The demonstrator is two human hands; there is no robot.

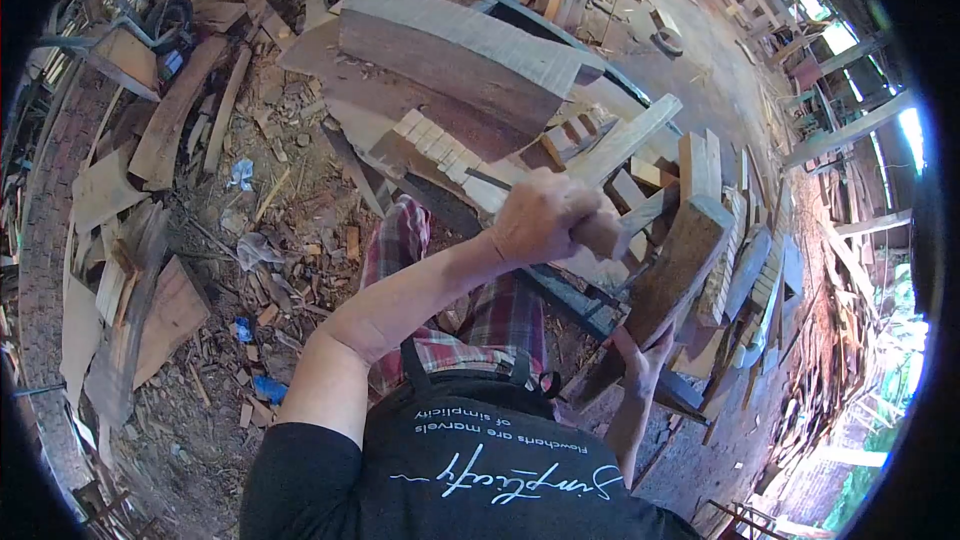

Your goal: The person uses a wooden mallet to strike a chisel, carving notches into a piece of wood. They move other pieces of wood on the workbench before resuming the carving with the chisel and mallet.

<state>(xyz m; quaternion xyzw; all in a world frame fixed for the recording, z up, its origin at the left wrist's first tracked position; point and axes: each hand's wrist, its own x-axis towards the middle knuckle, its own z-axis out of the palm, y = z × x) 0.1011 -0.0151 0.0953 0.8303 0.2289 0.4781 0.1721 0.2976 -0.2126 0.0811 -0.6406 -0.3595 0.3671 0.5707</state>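
Note:
My left hand (548,218) is closed around the wooden handle (600,234) of a tool. The tool's flat grey blade (648,212) points right, towards a thick, dark, curved wood piece (682,265); whether it touches the wood I cannot tell. The wood piece stands tilted, its pale cut end up. Lower down, my right hand (642,355) grips its near end, with the fingers partly hidden behind the wood. Just beyond my left hand lies a long pale wood bar (630,142).
A large wooden block (455,55) rests on the bench ahead, near a row of small pale blocks (435,143). Several curved boards lean at the right. Planks (180,115) and wood scraps cover the ground at the left. A blue wrapper (270,388) lies among them.

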